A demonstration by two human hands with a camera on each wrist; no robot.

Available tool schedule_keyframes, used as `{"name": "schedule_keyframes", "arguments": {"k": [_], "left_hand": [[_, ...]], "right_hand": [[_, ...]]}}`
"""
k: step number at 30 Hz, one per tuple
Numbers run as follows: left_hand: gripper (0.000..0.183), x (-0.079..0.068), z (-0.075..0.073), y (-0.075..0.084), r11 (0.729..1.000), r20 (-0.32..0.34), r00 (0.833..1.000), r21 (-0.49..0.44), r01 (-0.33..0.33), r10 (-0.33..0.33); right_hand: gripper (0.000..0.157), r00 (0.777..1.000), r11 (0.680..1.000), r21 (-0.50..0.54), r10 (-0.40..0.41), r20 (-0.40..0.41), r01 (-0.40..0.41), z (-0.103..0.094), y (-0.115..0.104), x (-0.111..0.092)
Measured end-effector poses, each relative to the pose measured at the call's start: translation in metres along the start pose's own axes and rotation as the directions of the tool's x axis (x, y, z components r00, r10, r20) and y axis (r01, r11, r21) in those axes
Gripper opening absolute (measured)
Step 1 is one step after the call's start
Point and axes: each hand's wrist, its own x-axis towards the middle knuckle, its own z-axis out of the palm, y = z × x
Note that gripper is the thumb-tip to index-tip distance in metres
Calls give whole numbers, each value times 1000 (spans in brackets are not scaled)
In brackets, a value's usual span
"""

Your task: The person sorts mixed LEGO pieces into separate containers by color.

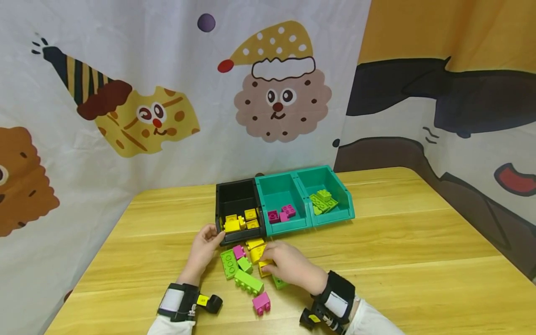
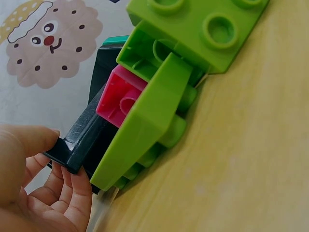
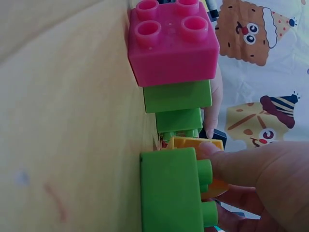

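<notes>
My left hand (image 1: 203,249) grips the front left corner of a black bin (image 1: 244,237), thumb on top of its rim (image 2: 76,145) and fingers beneath. Several yellow bricks (image 1: 232,226) lie inside that bin. In front of it, my right hand (image 1: 293,266) pinches a yellow toy brick (image 1: 264,268) between thumb and fingers, low among the loose bricks. In the right wrist view, a green brick (image 3: 169,193) partly covers this yellow brick (image 3: 193,142). More yellow bricks (image 1: 257,253) lie between the right hand and the black bin.
Two joined teal bins stand right of the black one: the middle bin (image 1: 289,228) holds pink bricks (image 1: 288,211), the right bin (image 1: 345,213) green bricks (image 1: 322,203). Loose green bricks (image 1: 249,282) and a pink brick (image 1: 261,303) lie on the wooden table (image 1: 402,260). A printed curtain (image 1: 176,42) hangs behind.
</notes>
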Motion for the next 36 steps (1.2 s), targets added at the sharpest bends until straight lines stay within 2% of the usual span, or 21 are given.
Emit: {"name": "schedule_keyframes", "arguments": {"k": [12,16,25,32,36], "left_hand": [[16,-1,-2,0,1000,-2,1000,2,-12,12],[16,-1,-2,0,1000,-9,1000,2,-12,12],[16,0,-1,0,1000,-18,1000,15,-14,14],[16,1,-1,0,1000,-17,1000,17,-6,6],[17,1,0,0,1000,-11,1000,25,-8,9]], "right_hand": [[13,999,999,43,13,-53,-10,-2,6,1],[13,997,996,86,14,-76,-8,-4,9,2],[14,987,978,192,104,-122,-80,-14,13,3],[15,984,963,244,140,-106,-111,-19,12,3],[15,988,965,249,114,-99,-86,-21,10,6]]}}
